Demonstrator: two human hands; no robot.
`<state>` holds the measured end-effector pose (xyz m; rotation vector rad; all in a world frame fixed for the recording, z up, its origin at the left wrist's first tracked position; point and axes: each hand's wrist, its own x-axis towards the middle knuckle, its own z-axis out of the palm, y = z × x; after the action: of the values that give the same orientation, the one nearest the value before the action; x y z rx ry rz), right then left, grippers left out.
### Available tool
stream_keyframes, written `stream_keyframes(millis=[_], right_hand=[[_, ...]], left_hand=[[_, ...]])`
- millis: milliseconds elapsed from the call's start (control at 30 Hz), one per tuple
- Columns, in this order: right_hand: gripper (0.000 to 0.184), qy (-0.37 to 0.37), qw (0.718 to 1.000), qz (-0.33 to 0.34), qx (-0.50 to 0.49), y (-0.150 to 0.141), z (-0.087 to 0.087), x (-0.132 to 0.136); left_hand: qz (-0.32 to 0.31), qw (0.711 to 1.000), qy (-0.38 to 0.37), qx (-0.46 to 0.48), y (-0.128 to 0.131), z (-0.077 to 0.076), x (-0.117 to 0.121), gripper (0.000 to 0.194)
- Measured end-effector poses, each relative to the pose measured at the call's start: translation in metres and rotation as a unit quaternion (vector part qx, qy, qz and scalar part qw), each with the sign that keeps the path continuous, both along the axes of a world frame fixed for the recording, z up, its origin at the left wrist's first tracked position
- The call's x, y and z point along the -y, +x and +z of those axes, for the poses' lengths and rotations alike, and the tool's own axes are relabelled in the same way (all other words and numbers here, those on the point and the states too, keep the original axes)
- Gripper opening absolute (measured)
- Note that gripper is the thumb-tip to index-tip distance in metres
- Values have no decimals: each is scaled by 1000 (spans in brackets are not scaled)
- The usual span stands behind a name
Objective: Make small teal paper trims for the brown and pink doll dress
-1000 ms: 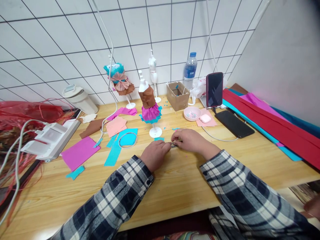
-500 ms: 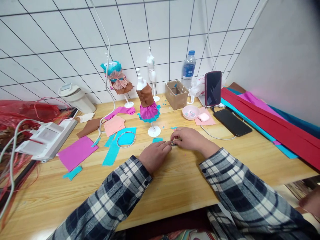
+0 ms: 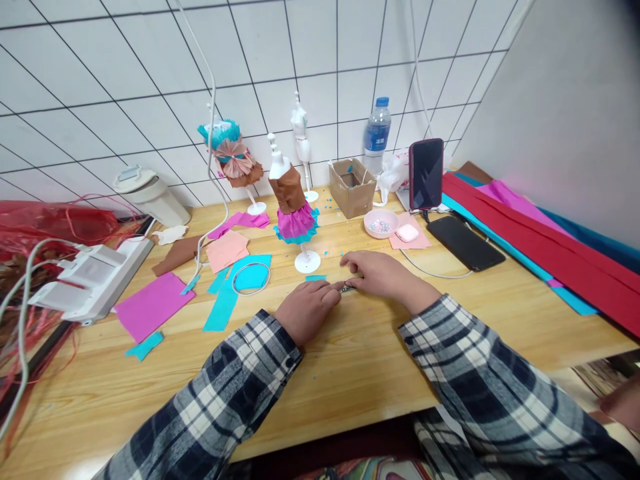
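My right hand [image 3: 376, 275] is closed in a pinch on a small shiny metal tool [image 3: 346, 289] that looks like nail clippers, partly hidden by the fingers. My left hand [image 3: 307, 310] lies palm down on the table, its fingers stretched toward the tool. The left index fingertip meets the tool's end. Just beyond my hands is a small strip of turquoise paper [image 3: 315, 277]. Behind it stands a white mini dress form [image 3: 289, 195] in a brown top and a magenta and turquoise ruffled skirt.
On the left lie turquoise paper [image 3: 223, 307], a silver ring [image 3: 235, 283], magenta paper [image 3: 155, 307] and a white power strip [image 3: 110, 277]. To the right are a pink bead bowl [image 3: 381, 233], a cardboard box [image 3: 357, 200], phones [image 3: 465, 243] and long red paper [image 3: 540, 247]. Two more dress forms stand behind.
The metal tool has tilted flatter between my hands and shows less of itself. Both hands have stayed nearly in place; the view has shifted slightly.
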<state>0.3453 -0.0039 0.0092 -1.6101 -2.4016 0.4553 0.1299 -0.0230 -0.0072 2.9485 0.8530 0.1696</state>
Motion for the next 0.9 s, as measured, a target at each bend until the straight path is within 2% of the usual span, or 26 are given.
stream_keyframes(millis=[67, 133, 333, 500, 633, 800, 900], right_hand=[[40, -8, 1000, -22, -13, 3, 1, 0], [37, -27, 999, -26, -35, 8, 2, 0], [60, -69, 994, 30, -78, 20, -2, 1], [54, -88, 994, 29, -65, 18, -4, 2], [51, -84, 995, 13, -59, 21, -3, 1], [51, -62, 997, -22, -35, 28, -3, 0], [44, -1, 999, -25, -39, 20, 2, 2]], left_hand=[[7, 1000, 0, 5, -1, -3, -1, 25], [12, 1000, -1, 8, -2, -5, -1, 26], [7, 1000, -17, 21, -2, -4, -2, 25], [23, 997, -28, 61, -1, 2, 0, 21], [55, 990, -43, 123, -13, 11, -4, 17], [37, 994, -65, 79, -41, 12, -13, 18], [61, 994, -57, 71, -49, 10, -8, 20]])
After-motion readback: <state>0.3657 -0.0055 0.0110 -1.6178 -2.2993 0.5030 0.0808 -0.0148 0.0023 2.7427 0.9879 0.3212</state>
